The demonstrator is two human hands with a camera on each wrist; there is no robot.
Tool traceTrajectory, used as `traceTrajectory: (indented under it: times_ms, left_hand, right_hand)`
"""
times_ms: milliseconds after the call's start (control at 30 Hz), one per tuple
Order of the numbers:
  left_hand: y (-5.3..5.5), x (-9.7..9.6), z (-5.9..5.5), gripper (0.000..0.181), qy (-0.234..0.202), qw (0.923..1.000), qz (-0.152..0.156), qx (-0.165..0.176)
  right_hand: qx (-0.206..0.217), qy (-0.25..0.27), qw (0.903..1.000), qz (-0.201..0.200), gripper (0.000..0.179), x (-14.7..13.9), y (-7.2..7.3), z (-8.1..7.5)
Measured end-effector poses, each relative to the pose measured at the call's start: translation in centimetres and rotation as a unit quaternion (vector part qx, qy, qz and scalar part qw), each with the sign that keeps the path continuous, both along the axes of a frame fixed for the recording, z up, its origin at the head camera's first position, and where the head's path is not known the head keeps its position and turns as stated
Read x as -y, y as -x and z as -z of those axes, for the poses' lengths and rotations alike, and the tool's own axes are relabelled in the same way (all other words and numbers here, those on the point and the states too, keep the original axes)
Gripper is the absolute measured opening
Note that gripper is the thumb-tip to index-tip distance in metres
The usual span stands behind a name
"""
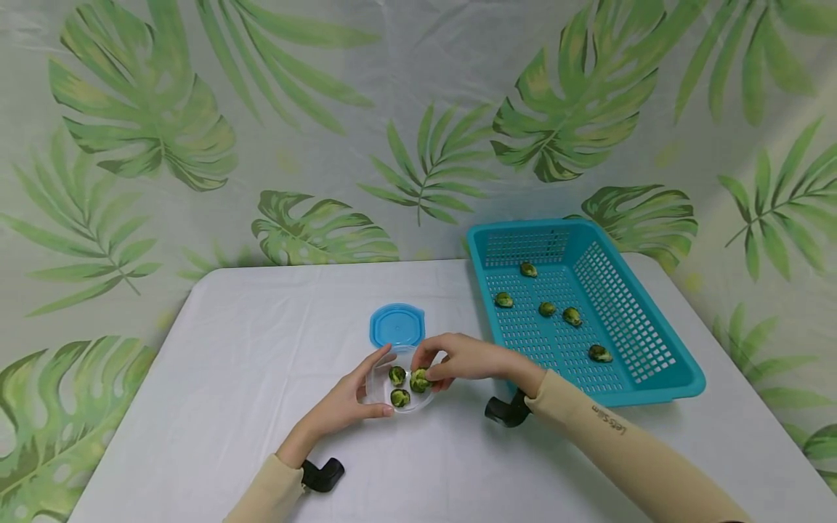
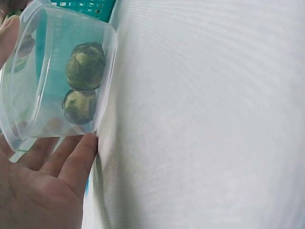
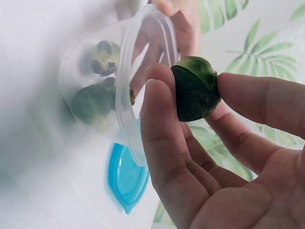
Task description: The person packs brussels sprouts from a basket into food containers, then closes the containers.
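Observation:
My left hand [image 1: 340,404] holds a clear plastic container [image 2: 35,105] from the side, thumb on one wall and fingers against the other. Inside it lie Brussels sprouts; two show through the wall in the left wrist view, an upper sprout [image 2: 86,67] and a lower sprout [image 2: 80,106]. Above the open container, my right hand [image 1: 467,357] pinches another Brussels sprout [image 3: 194,89] between thumb and fingertips. Just behind the container, a blue lid [image 1: 397,325] lies flat on the white-covered table.
A blue-green perforated basket [image 1: 654,330] stands at the right of the table with several Brussels sprouts spread over its bottom, one sprout [image 1: 599,354] nearest the front. Behind the table hangs a leaf-patterned cloth [image 1: 431,163]. Each wrist wears a black camera mount [image 1: 323,476].

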State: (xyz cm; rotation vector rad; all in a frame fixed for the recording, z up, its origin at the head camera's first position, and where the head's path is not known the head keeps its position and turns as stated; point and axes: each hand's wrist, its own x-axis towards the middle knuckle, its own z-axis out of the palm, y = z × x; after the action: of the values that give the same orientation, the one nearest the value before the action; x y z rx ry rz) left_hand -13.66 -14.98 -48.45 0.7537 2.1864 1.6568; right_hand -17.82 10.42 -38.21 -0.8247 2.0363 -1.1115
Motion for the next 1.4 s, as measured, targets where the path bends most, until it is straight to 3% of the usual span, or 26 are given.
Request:
traceTrajectory:
  times_ms: [233, 667, 1133, 1400]
  left_hand:
    - [0.0, -0.1, 0.1, 0.094, 0.003, 1.0000, -0.002, -0.002]
    - [0.1, -0.2, 0.2, 0.094, 0.004, 0.9999, -0.001, -0.013]
    - [-0.1, -0.4, 0.3, 0.095, 0.003, 0.9999, -0.006, -0.012]
    - [-0.3, -0.5, 0.5, 0.093, -0.003, 0.9998, -0.007, -0.016]
  right_hand:
    - [-0.029, -0.034, 0.9990, 0.001, 0.014, 0.9, -0.1, 0.5]
    - [-0.037, -0.061, 0.9974, 0.010, 0.016, 1.3, 0.0, 0.7]
    - [-0.050, -0.017, 0.9985, 0.014, 0.014, -1.0, 0.2, -0.8]
    - [-0.034, 0.026, 0.9984, 0.036, 0.019, -3.5, 0.8, -1.8]
